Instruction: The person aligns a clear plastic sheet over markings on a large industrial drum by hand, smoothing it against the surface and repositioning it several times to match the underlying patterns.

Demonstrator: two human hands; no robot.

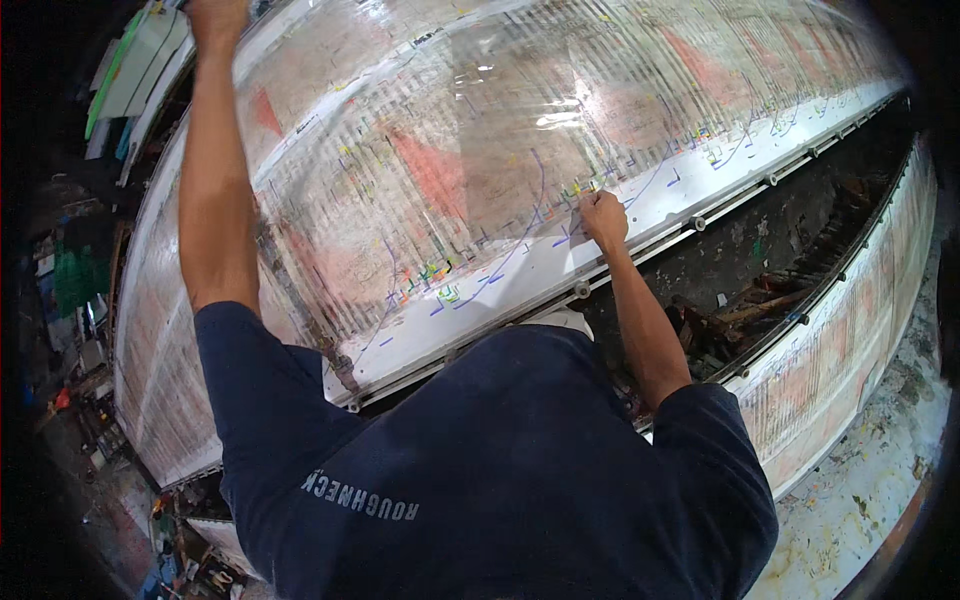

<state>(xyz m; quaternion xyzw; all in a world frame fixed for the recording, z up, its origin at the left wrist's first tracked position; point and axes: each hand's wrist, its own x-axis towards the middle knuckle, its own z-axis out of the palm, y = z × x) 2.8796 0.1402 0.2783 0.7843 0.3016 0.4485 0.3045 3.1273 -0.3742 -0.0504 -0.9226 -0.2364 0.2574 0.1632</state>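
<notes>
A clear, shiny plastic sheet (pixel 515 150) lies on a long, stained printing table (pixel 350 255), darkening the patch beneath it and catching the light. My right hand (pixel 605 220) is closed, its fingers pinched together at the sheet's near right corner; the fingertips are partly hidden. Far out to the left, my left arm stretches across the table's end. Only part of my left hand (pixel 217 15) shows at the top edge, with its fingers cut off from view. Blue pen lines and small coloured tape marks run along the table's white near border.
A metal rail (pixel 698 224) with round stops edges the table. Close beside it runs a dark gap with debris (pixel 765 300), then a second stained table (pixel 835 370). Flat boards (pixel 140 65) stand at the far left, above cluttered floor.
</notes>
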